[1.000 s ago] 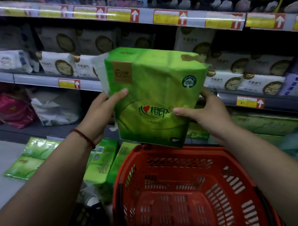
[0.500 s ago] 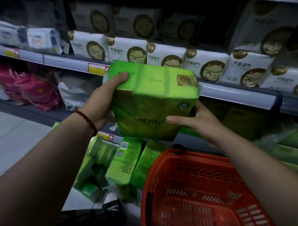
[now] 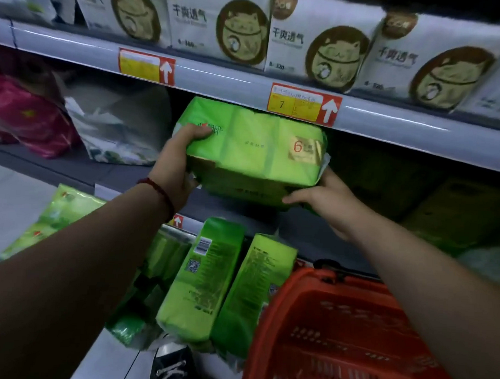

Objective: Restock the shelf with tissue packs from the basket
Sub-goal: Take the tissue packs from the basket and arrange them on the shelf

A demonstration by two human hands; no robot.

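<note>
Both hands are holding one green tissue pack in front of the shelf opening, just under the edge of the upper shelf. The left hand is closing its grip on the pack's left end, with the fingers curling over the top face and the palm pressing against the side. A red string bracelet is sitting on that wrist. The right hand is gripping the pack's lower right corner from below, its thumb lying along the front bottom edge. The pack is lying flat, its label with a "6" facing up on the right side, and it is hanging in the air above the lower shelf, not resting on it.

Below the hands, two more green packs are standing on end side by side, just left of the red basket, the nearer one touching its rim. Another green pack is lying further left on the floor, partly behind the left forearm. The basket's visible inside is showing only its slotted walls.

White packs with a brown round figure are lining the upper shelf, above two yellow price tags with white arrows. Pink packs and a crumpled clear bag are sitting on the lower shelf to the left. A black shoe is showing at the bottom.
</note>
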